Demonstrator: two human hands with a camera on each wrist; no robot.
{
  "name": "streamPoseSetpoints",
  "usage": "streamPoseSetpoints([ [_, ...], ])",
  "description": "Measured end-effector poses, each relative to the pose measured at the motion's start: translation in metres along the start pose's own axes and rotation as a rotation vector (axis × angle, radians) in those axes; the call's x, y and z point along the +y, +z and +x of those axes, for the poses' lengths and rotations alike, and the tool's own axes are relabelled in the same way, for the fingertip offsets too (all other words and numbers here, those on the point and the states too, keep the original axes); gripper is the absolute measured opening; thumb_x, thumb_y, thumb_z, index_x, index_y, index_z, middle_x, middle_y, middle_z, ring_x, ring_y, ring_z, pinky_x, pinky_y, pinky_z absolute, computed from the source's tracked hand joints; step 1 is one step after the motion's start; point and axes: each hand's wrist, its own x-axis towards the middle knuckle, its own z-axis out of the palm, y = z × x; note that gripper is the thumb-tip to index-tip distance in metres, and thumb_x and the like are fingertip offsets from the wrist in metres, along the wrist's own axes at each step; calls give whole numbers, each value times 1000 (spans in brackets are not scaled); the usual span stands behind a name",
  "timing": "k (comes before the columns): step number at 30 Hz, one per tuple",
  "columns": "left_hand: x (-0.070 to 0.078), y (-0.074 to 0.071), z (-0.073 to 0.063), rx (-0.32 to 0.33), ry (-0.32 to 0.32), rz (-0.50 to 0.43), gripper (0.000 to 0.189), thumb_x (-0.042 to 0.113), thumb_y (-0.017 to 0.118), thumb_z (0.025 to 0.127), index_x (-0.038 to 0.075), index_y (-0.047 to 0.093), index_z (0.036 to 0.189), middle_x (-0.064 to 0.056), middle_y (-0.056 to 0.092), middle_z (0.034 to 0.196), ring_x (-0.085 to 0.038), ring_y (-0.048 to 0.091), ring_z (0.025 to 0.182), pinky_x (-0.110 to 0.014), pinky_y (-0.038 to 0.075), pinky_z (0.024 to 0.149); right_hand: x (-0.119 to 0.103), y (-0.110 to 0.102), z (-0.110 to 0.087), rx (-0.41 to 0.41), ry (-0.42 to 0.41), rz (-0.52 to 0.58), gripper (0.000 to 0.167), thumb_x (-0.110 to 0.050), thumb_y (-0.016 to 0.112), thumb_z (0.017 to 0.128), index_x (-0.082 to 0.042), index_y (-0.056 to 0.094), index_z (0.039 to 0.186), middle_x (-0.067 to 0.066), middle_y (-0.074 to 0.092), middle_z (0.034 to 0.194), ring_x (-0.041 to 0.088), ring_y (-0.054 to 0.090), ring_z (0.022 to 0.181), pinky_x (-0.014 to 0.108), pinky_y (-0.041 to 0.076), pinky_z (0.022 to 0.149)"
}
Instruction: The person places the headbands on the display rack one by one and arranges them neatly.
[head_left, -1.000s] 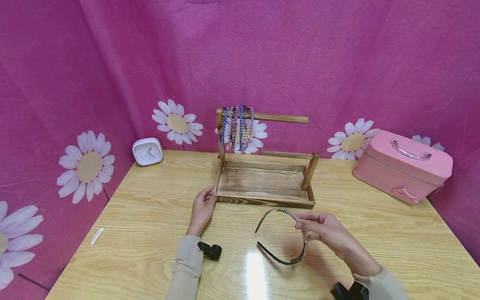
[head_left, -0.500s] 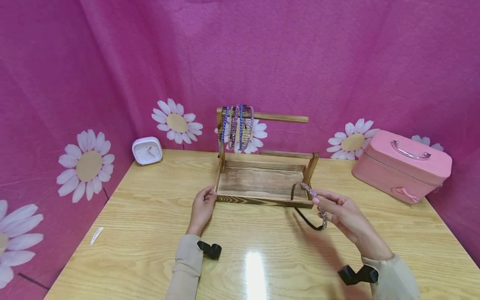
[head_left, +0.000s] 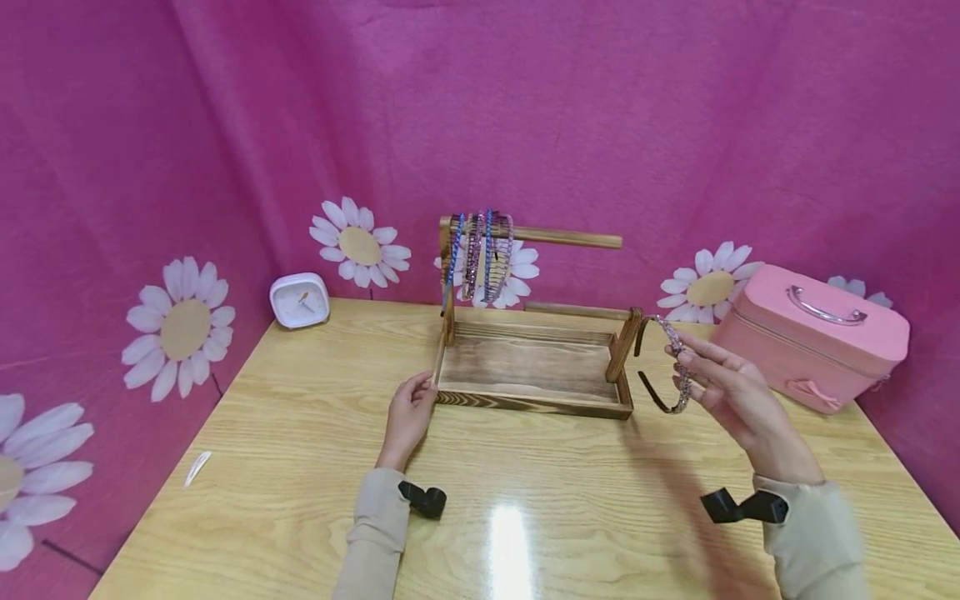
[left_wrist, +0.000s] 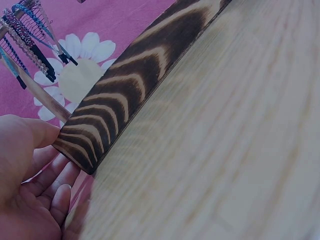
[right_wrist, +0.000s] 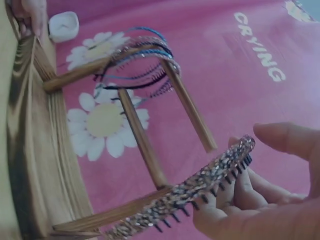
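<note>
My right hand [head_left: 738,408] holds a glittery, beaded headband [head_left: 672,335] in the air, just right of the wooden stand's right post. Black teeth line its inner side in the right wrist view, and its two dark ends point left. The wooden headband stand [head_left: 532,406] has a shallow tray base, a high bar [head_left: 570,238] from its left post and a lower bar [head_left: 577,311] from its right post. Several headbands [head_left: 472,258], blue and pinkish, hang at the left of the high bar. My left hand [head_left: 408,421] grips the tray's front left corner with thumb and fingers.
A white clock [head_left: 300,301] stands at the back left of the wood-grain table [head_left: 315,400]. On the table's left side lies a white hair clip [head_left: 197,468]. A pink case [head_left: 813,333] with a silver handle sits at the back right. Pink flowered cloth [head_left: 525,100] hangs behind.
My right hand has carried the headband from in front of the tray rightward and away from me, up beside the right post. My left hand stays at the tray's corner.
</note>
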Motion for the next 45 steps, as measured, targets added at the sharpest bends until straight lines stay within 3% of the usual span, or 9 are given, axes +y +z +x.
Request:
streamPoseSetpoints([
  [7,1,-2,-1,1,-2,0,34,9,54,97,-4,58,129,-20,58,115,-28,58,104,-24,46,87,-12,-10,14,-66,-47,70,40,5,40,100,-14,67,122,-2,68,108,8,61,92,23,51,78],
  [14,0,-4,0,-2,-9,-2,35,9,54,97,-4,58,129,-20,58,115,-26,58,104,-24,46,87,-38,-9,37,-28,-56,204,38,10,45,96,-10,67,119,5,65,108,14,64,88,23,52,72],
  [24,-1,-5,1,12,10,11,33,8,55,97,-6,59,128,-21,58,114,-27,58,102,-20,46,83,-74,9,79,73,-21,149,37,5,51,96,-16,66,122,-6,40,132,7,55,96,20,45,83],
  [29,-1,-4,1,13,4,7,34,8,55,97,-5,59,128,-20,58,114,-24,58,100,-20,47,83,-76,19,99,111,-3,169,40,5,55,94,-15,64,127,-4,43,129,8,54,97,21,46,85],
  [35,0,-3,-1,9,-2,-6,34,8,55,97,-4,59,128,-20,59,115,-25,58,101,-18,45,82,-71,33,119,121,-12,284,75,8,58,91,-12,23,155,3,59,113,13,64,89,24,53,79],
  [37,0,-2,-1,11,0,-6,33,8,55,97,-4,59,128,-20,58,115,-25,58,101,-18,45,82,-67,38,124,133,-24,314,67,9,58,91,-15,37,151,5,64,104,15,66,82,26,55,76],
  [41,0,-1,-1,3,-7,-9,33,8,55,97,-4,59,128,-20,58,115,-26,57,102,-22,46,85,-57,48,129,145,-47,347,39,8,60,90,-12,62,124,5,68,96,16,68,75,26,56,72],
  [42,0,-1,-1,1,-4,-8,33,8,55,97,-5,59,128,-21,58,115,-26,57,103,-23,46,85,-55,50,130,143,-51,357,38,9,60,90,-11,62,123,6,69,97,16,68,74,25,56,72],
  [45,-1,0,0,0,-2,-6,33,8,55,97,-5,59,128,-21,58,115,-25,57,102,-24,47,86,-51,57,132,143,-38,381,64,12,61,87,-12,46,145,5,68,112,16,69,79,24,55,74],
])
